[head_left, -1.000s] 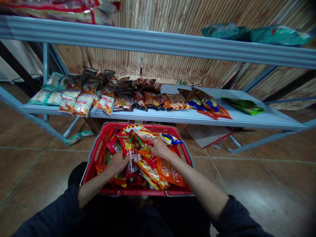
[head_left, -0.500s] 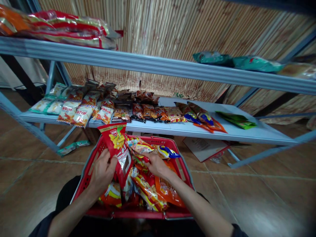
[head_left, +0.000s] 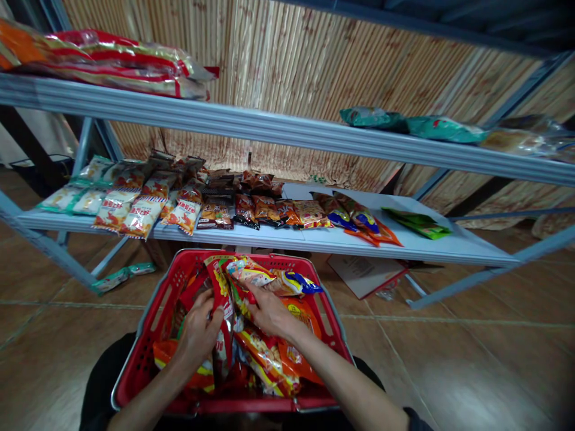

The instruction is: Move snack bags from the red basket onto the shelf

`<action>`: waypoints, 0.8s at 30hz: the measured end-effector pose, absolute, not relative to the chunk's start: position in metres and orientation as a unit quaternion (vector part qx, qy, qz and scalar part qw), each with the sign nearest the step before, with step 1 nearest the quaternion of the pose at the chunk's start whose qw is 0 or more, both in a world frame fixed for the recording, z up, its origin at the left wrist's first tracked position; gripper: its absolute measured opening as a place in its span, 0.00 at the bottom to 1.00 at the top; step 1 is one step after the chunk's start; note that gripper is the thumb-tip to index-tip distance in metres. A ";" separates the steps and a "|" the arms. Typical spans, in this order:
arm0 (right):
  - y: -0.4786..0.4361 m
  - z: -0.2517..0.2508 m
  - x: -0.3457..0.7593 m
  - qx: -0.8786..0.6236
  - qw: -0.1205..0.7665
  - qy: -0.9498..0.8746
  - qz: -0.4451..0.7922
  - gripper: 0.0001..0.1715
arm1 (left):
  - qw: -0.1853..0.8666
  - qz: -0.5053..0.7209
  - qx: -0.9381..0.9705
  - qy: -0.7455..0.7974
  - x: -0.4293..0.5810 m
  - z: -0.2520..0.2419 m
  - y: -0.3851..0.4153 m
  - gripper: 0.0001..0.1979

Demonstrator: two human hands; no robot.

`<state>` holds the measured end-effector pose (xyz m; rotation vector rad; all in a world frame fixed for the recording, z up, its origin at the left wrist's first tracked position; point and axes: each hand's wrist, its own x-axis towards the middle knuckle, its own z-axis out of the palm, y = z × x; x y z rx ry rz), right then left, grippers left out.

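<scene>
A red basket [head_left: 314,395] sits between the person's knees, filled with colourful snack bags. My left hand [head_left: 200,328] is closed on the edge of a red snack bag [head_left: 223,353], which stands nearly upright and edge-on in the basket. To its right, my right hand [head_left: 272,311] reaches in with its fingers bent on a red-and-green snack bag [head_left: 240,292]; its fingertips are partly hidden among the packets. Beside that hand lie a blue-and-yellow packet [head_left: 294,282], an orange bag [head_left: 300,359] and a yellow-and-red packet [head_left: 265,356].
Behind the basket, a low white shelf [head_left: 417,239] carries rows of small snack bags [head_left: 215,209] and a green packet [head_left: 417,222]. A grey-blue beam [head_left: 269,127] of the upper shelf crosses above. Teal packets [head_left: 123,277] and a cardboard piece [head_left: 363,274] lie on the floor.
The red snack bag in my left hand has gone down into the basket and turned from face-on to edge-on. My right hand has shifted slightly left. The view has tilted a little.
</scene>
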<state>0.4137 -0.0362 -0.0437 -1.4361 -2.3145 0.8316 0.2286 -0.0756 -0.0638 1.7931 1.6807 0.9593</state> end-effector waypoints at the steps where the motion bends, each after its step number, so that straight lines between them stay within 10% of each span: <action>1: -0.037 -0.044 0.412 -0.498 0.151 -0.801 0.296 0.33 | 0.251 0.351 0.658 0.617 0.231 -0.065 -0.075 0.16; 24: -0.039 -0.032 0.413 -0.530 0.184 -0.760 0.328 0.34 | 0.411 0.390 0.617 0.547 0.249 -0.058 -0.079 0.21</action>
